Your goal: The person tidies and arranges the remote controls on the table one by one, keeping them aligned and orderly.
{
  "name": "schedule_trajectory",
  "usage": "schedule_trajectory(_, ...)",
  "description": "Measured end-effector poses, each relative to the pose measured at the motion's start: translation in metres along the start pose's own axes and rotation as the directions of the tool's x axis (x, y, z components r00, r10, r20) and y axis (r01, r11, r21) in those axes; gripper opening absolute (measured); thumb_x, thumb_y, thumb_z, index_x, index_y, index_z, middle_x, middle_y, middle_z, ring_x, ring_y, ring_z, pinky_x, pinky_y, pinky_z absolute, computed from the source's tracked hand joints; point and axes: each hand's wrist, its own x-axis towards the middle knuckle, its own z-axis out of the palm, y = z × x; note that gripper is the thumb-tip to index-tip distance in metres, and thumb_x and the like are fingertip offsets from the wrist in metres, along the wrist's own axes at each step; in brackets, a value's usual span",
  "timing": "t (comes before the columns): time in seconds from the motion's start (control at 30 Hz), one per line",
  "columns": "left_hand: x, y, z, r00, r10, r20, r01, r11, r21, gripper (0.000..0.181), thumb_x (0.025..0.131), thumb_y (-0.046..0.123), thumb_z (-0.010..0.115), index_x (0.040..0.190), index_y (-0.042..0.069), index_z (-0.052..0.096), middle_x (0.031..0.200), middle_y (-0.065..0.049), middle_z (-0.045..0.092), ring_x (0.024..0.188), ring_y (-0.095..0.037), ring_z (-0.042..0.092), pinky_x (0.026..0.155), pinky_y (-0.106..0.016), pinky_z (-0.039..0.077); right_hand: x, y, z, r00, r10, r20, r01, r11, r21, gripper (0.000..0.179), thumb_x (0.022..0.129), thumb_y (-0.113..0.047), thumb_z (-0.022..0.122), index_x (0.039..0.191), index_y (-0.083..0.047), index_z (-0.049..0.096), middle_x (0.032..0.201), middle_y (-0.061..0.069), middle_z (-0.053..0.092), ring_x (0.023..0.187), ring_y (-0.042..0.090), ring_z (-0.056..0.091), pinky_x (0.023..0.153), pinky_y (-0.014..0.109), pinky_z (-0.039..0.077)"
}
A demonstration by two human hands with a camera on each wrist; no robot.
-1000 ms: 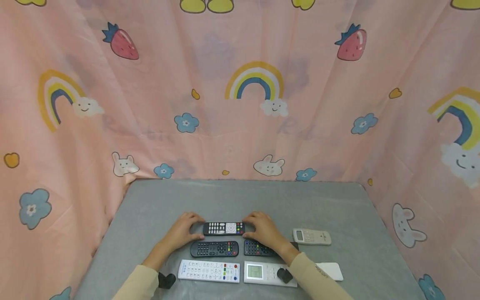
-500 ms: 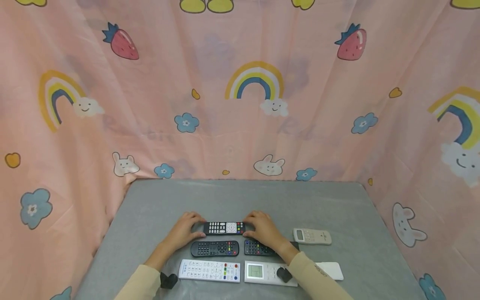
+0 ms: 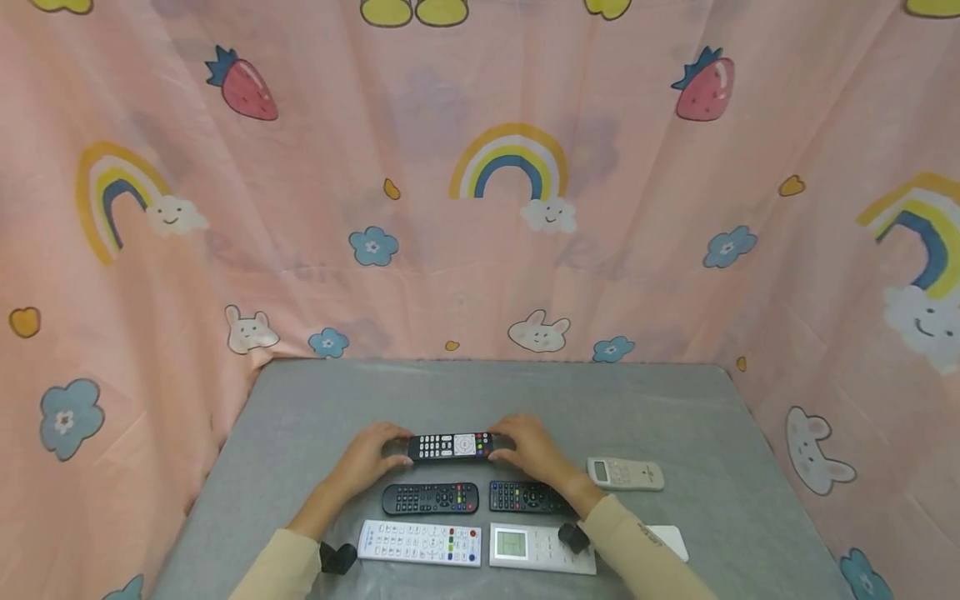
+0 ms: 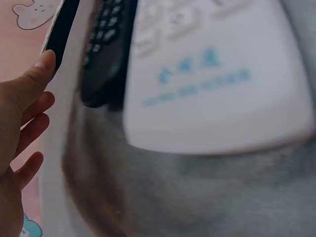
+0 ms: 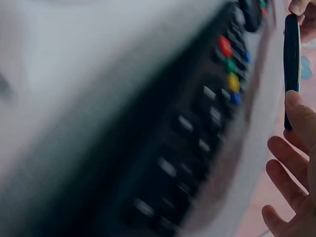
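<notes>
A slim black remote control (image 3: 452, 447) with white number keys is held level by its two ends, a little above the grey table. My left hand (image 3: 367, 457) pinches its left end between thumb and fingers. At the other end, my right hand (image 3: 531, 448) grips it the same way. In the left wrist view the thumb presses on the dark edge of the remote (image 4: 64, 29). The right wrist view has the remote (image 5: 292, 59) side-on, both hands touching it.
Nearer me lie a black remote (image 3: 430, 498), another black remote (image 3: 525, 497) partly under my right forearm, a long white remote (image 3: 420, 542) and a white remote with a screen (image 3: 525, 547). A beige remote (image 3: 626, 473) and a partly covered white one (image 3: 671, 540) lie right.
Both hands have lifted the slim black remote off the table and slightly away from me. The right hand and forearm shifted a little to the right; the other remotes stayed put.
</notes>
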Motion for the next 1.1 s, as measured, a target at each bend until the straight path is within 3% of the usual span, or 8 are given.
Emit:
schedule_trajectory(0.27,0.005,0.012,-0.007,0.998,-0.060,-0.031,0.057,0.994,-0.096,0.046,0.075,0.027,0.084,0.118,0.016,0.070,0.098,0.004,0.074,0.098,-0.017,0.067,0.096,-0.046,0.053,0.009,0.002,-0.019,0.996,0.077,0.047,-0.082,0.989,0.121,0.046,0.085,-0.029,0.075,0.127,-0.013,0.067,0.096,-0.005,0.074,0.089,0.010,0.064,0.086,0.035,0.055)
schedule_trajectory(0.57,0.004,0.018,-0.007,0.995,-0.095,-0.041,0.086,0.978,-0.191,0.046,0.073,0.023,0.086,0.115,0.015,0.071,0.093,0.005,0.075,0.093,-0.015,0.069,0.092,-0.045,0.056,0.011,0.004,-0.020,0.990,0.126,0.067,-0.137,0.971,0.197,0.048,0.087,-0.026,0.074,0.132,-0.012,0.063,0.099,-0.003,0.075,0.095,0.012,0.067,0.089,0.038,0.056)
schedule_trajectory(0.83,0.002,0.018,-0.002,0.993,-0.104,-0.052,0.091,0.974,-0.207,0.046,0.072,0.024,0.087,0.114,0.014,0.070,0.094,0.004,0.074,0.091,-0.013,0.070,0.091,-0.042,0.057,0.020,0.007,-0.016,0.985,0.155,0.079,-0.173,0.927,0.334,0.048,0.089,-0.020,0.072,0.135,-0.010,0.061,0.097,0.001,0.075,0.097,0.017,0.069,0.084,0.035,0.059)
schedule_trajectory(1.0,0.002,0.018,0.000,0.990,-0.125,-0.069,0.104,0.964,-0.244,0.045,0.073,0.023,0.087,0.112,0.012,0.069,0.093,0.002,0.075,0.090,-0.016,0.070,0.088,-0.043,0.057,0.031,0.011,-0.013,0.988,0.147,0.045,-0.153,0.905,0.398,0.046,0.088,-0.015,0.073,0.131,-0.005,0.062,0.090,0.003,0.074,0.088,0.014,0.068,0.076,0.030,0.058)
schedule_trajectory(1.1,0.003,0.018,0.001,0.986,-0.143,-0.083,0.116,0.957,-0.268,0.044,0.072,0.022,0.087,0.111,0.012,0.068,0.092,0.002,0.075,0.091,-0.017,0.071,0.089,-0.045,0.056,0.039,0.012,-0.013,0.983,0.179,0.049,-0.181,0.865,0.468,0.044,0.088,-0.016,0.073,0.129,-0.005,0.064,0.088,0.006,0.074,0.081,0.015,0.066,0.069,0.026,0.054)
